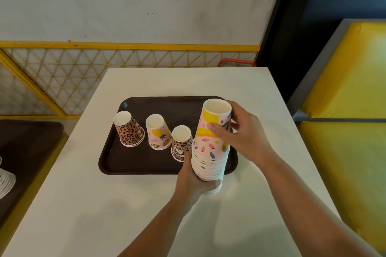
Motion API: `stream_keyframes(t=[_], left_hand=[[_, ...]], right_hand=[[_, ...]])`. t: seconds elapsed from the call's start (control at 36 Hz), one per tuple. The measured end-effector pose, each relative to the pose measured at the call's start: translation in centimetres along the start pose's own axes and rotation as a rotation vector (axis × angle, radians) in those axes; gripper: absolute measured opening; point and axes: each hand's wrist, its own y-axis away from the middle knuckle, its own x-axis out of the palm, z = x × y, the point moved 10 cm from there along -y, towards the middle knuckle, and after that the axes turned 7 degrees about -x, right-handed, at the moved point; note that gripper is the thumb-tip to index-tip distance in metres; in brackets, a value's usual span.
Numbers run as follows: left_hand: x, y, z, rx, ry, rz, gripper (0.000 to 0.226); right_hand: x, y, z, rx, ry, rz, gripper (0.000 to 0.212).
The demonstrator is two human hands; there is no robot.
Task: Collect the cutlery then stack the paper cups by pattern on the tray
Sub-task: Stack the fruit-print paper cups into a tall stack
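White table [261,89], dark tray [117,165] — both hands' grip wraps the fruit-print cup stack [211,152]: left hand [194,181] low, right hand [240,131] high.

Printed paper cups [212,144] with rolled rims are being seen stacked, matt mostly. The dark brown tray [146,165] is looking like textured plastic. The white table [83,204] is showing smooth and matt, faintly reflective.

I see a dark brown tray [146,160] on a white counter [104,204]. Two leopard-print cups [129,129] [181,144] are brown with black spots. The single cup [157,132] and the stack [212,144] are pink with yellow fruit.
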Motion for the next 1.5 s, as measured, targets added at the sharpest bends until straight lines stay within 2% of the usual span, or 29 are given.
stream_keyframes(t=[0.17, 0.33, 0.56, 0.78, 1.0, 1.14, 1.22, 1.36, 1.5], left_hand=[[0.3, 0.1, -0.3, 0.017, -0.008, 0.004, 0.093], [0.4, 0.0, -0.3, 0.012, -0.013, 0.005, 0.086], [-0.1, -0.3, -0.1, 0.016, -0.007, -0.012, 0.084], [-0.1, -0.5, -0.5, 0.022, -0.017, -0.031, 0.084], [-0.2, -0.6, -0.3, 0.015, -0.008, -0.005, 0.084], [-0.1, -0.6, 0.0, 0.008, -0.004, 0.004, 0.088], [-0.2, -0.5, 0.0, 0.003, 0.002, 0.005, 0.088], [-0.6, -0.5, 0.1, 0.008, 0.016, -0.008, 0.1], [-1.0, -0.5, 0.0, 0.006, 0.038, -0.004, 0.099]], right_hand=[[-1.0, 0.1, 0.6, -0.022, -0.014, -0.057, 0.045], [-1.9, -0.4, 1.3, -0.036, -0.051, -0.098, 0.037], [-1.4, -1.1, 1.6, -0.059, -0.023, -0.047, 0.038], [-0.1, -1.3, 1.0, -0.061, 0.032, 0.018, 0.049], [-1.0, -1.7, 1.5, -0.076, -0.025, -0.027, 0.039], [-2.3, -2.6, 1.8, -0.081, -0.114, -0.108, 0.029], [-3.5, -3.3, 1.7, -0.054, -0.251, -0.183, 0.024], [-6.7, -4.7, 1.3, -0.034, -0.429, -0.416, 0.012], [-7.7, -6.2, -0.8, -0.02, -0.369, -0.59, 0.013]])
